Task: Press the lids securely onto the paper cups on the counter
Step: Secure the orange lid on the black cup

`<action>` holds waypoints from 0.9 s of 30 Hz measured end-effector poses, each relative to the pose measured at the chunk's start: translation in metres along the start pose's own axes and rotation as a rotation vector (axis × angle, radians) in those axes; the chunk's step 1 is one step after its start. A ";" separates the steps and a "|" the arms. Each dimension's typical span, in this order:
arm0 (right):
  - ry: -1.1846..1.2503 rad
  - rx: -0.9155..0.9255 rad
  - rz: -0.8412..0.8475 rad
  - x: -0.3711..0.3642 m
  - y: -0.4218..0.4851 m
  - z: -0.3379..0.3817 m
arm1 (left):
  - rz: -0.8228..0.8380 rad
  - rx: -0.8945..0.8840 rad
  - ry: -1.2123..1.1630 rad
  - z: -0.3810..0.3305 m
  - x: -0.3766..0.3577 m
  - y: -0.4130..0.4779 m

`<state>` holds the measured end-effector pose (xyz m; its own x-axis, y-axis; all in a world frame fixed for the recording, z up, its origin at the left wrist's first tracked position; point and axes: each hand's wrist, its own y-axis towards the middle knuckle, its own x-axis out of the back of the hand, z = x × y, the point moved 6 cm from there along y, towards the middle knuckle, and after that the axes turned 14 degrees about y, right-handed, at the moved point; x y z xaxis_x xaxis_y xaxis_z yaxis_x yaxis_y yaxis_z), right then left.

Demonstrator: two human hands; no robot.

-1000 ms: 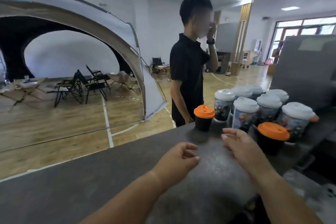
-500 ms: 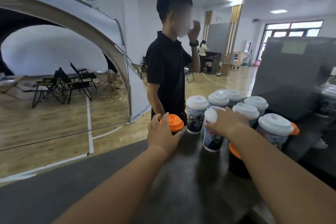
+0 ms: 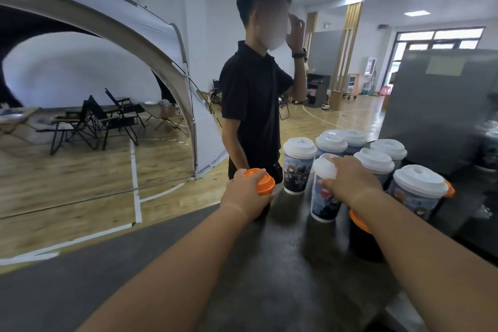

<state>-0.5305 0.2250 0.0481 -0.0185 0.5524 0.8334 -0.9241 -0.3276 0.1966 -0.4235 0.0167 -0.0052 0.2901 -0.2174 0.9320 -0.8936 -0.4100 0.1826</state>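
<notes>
My left hand grips a short black cup by its orange lid near the far edge of the dark counter. My right hand lies on top of a tall printed paper cup, covering most of its white lid, thumb down the cup's side. Several more white-lidded printed cups stand behind it, the nearest at the left and one at the right. A second black cup with an orange lid sits under my right forearm, mostly hidden.
A person in a black shirt stands just beyond the counter, behind the cups. A grey machine rises at the right behind the cup group. A large tent and folding chairs fill the wooden floor to the left.
Both hands reached forward from the bare counter: the left onto the orange-lidded cup, the right onto the nearest white-lidded cup. Since half a second ago they have barely moved.
</notes>
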 end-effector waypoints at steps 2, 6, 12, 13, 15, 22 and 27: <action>0.010 0.063 -0.068 0.006 -0.015 0.013 | -0.056 -0.019 -0.060 0.018 0.021 -0.028; 0.102 0.275 -0.093 -0.010 -0.073 0.087 | -0.156 0.038 -0.144 0.085 0.076 -0.107; 0.294 0.541 0.076 -0.081 -0.185 0.225 | -0.310 0.266 -0.122 0.219 0.144 -0.244; 0.313 0.577 0.098 -0.092 -0.199 0.244 | -0.334 0.302 -0.097 0.238 0.154 -0.265; 0.345 0.629 0.142 -0.109 -0.225 0.278 | -0.369 0.380 -0.043 0.274 0.172 -0.304; 0.310 0.696 0.223 -0.147 -0.285 0.338 | -0.411 0.456 -0.011 0.332 0.184 -0.376; 0.302 0.673 0.217 -0.154 -0.293 0.340 | -0.389 0.410 0.029 0.334 0.176 -0.381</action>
<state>-0.1268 -0.0250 0.0380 -0.3663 0.5761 0.7307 -0.4583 -0.7952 0.3972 0.0828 -0.1614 -0.0152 0.5571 0.0405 0.8295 -0.5151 -0.7666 0.3834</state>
